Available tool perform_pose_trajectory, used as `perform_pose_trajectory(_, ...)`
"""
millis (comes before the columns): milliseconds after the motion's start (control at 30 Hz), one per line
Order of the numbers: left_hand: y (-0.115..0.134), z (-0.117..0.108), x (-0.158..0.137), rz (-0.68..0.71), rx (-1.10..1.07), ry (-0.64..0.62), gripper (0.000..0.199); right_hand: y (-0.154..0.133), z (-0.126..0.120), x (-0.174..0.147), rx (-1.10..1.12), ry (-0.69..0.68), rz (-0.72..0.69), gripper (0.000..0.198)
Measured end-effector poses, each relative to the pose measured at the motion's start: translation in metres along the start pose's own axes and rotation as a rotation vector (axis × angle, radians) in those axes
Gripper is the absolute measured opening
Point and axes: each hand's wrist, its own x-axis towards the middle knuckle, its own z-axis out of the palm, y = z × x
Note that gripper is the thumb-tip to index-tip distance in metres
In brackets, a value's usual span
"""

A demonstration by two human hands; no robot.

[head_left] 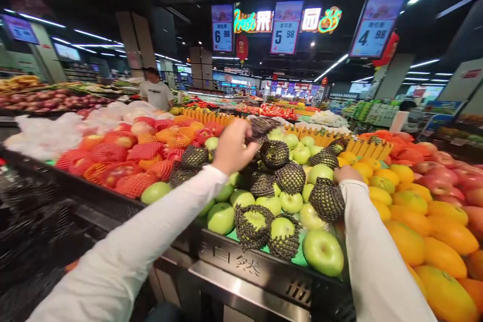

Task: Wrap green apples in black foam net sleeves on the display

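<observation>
Supermarket produce hall, dark ceiling, bright hanging price screens across the top of the frame. Person in a white T-shirt stands at upper left, beyond the displays.

Your left hand, centre of frame, appears to pinch a dark, open-weave mesh sleeve raised over the heap (hand and mesh are both blurred, so whether fruit sits inside is unclear). Your right hand, right of centre, is beside a round green apple in black netting; its fingers are hidden, so you cannot tell whether it grips anything.

Below and between your hands: smooth bare green apples mixed with others in dark net, filling the middle of a black-rimmed display bin. State of the heap: partly netted, many bare; two at the front edge sit in nets with their tops exposed.

Neighbours: fruit in red-orange foam nets at left, glossy yellow-orange oval mangoes at lower right.
</observation>
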Motion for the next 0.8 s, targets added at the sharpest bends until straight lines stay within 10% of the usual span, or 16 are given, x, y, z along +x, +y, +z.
perform_pose_trajectory(133, 0.063, 0.072, -0.004, 0.177, -0.006, -0.419, 0.02, -0.004, -0.005, -0.005, 0.01, 0.03, -0.013, 0.034)
perform_pose_trajectory(233, 0.064, 0.091, -0.013, 0.28, -0.079, -0.528, 0.022, -0.006, -0.013, -0.014, 0.038, 0.097, -0.025, 0.035)
perform_pose_trajectory(400, 0.026, 0.09, -0.016, 0.071, -0.567, -0.35, 0.015, -0.014, -0.032, -0.046, 0.117, 0.386, -0.158, 0.039)
perform_pose_trajectory(533, 0.016, 0.095, -0.013, -0.071, -0.649, -0.252, 0.021, -0.031, -0.023, -0.072, 0.322, 0.618, -0.817, 0.036)
perform_pose_trajectory(633, 0.019, 0.099, -0.014, -0.056, -0.691, -0.269, 0.011, -0.044, -0.005, -0.081, 0.255, 0.454, -1.112, 0.033)
perform_pose_trajectory(800, 0.025, 0.096, -0.016, -0.161, -0.763, -0.217, 0.018, -0.045, 0.004, -0.081, 0.271, 0.267, -1.137, 0.06)
